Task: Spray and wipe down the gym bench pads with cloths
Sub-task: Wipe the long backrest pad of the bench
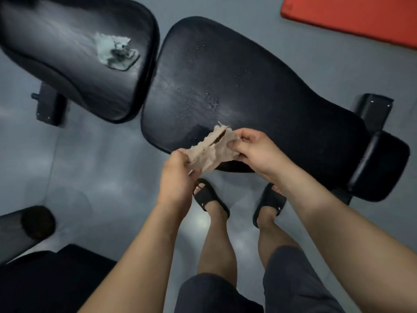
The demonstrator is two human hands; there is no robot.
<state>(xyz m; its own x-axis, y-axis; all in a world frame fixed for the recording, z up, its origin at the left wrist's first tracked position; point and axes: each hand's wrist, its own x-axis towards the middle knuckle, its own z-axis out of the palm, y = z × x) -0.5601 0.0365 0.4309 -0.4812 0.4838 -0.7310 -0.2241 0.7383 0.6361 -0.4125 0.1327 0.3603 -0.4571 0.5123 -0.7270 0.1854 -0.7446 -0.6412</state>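
The beige cloth (212, 150) is held in the air over the near edge of the bench's long pad (259, 91), stretched between both hands. The left hand (177, 170) pinches its lower end at 7 o'clock and the right hand (255, 147) pinches its upper end at 2 o'clock, so each grip is closed on fabric. The cloth looks thin, crumpled and frayed, with loose threads at its top.

I judge the person is opening or refolding it just before wiping. The next move calls for a flat face pressed down onto the pad.

Spray droplets (212, 100) bead on the long pad's black, smooth, leather-like skin at 12 o'clock from the cloth. At 10 o'clock a shorter rounded pad (67, 53) carries a bunched grey-green cloth (115, 53). A red mat (352, 16) lies at 1 o'clock on the grey floor (90, 159).
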